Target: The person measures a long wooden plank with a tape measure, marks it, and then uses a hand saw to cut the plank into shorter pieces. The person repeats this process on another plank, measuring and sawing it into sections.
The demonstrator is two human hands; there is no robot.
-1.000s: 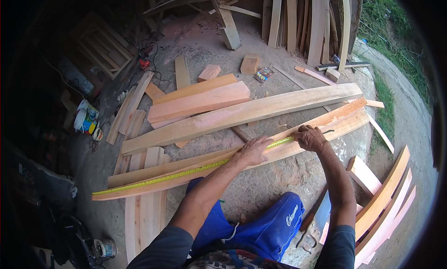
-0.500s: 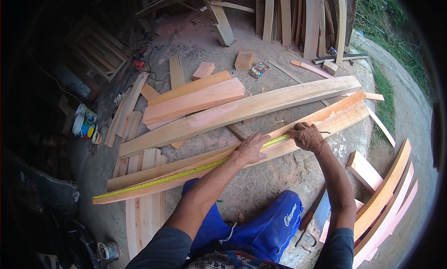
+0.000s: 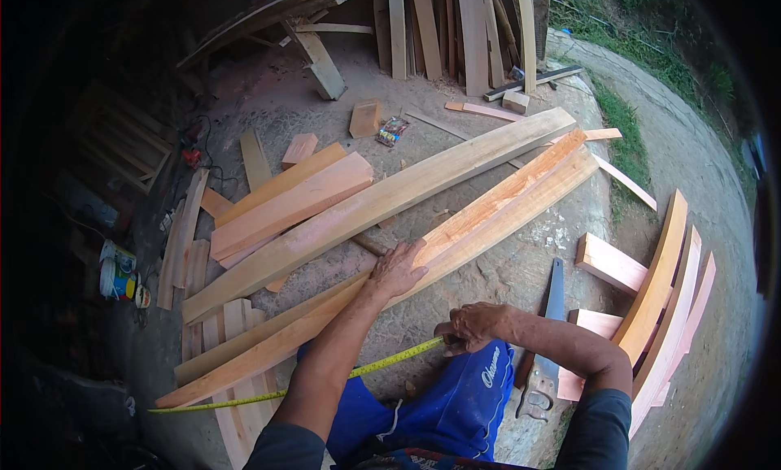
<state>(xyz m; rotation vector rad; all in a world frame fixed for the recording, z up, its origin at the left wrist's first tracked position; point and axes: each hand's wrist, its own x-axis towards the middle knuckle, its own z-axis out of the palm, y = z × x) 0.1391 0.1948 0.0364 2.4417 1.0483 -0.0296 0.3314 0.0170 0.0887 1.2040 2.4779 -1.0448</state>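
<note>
My left hand [image 3: 398,269] lies flat on a long pale wooden plank [image 3: 488,210] that runs diagonally from lower left to upper right. My right hand [image 3: 472,327] is pulled back near my knee and pinches the end of a yellow tape measure [image 3: 325,382]. The tape stretches left across the ground, off the plank, passing behind my left forearm. A second long plank [image 3: 382,203] lies parallel just beyond. My legs in blue shorts [image 3: 455,397] are below.
A hand saw [image 3: 545,348] lies by my right knee. Curved boards [image 3: 667,299] are stacked at right, short planks [image 3: 285,198] and offcuts at left. Upright boards [image 3: 455,23] lean at the back. Paint cans [image 3: 118,275] stand at far left. Grass borders the upper right.
My right hand has drawn back off the plank toward my body, taking the tape's end with it. The tape now lies off the plank. My left hand stays on the plank.
</note>
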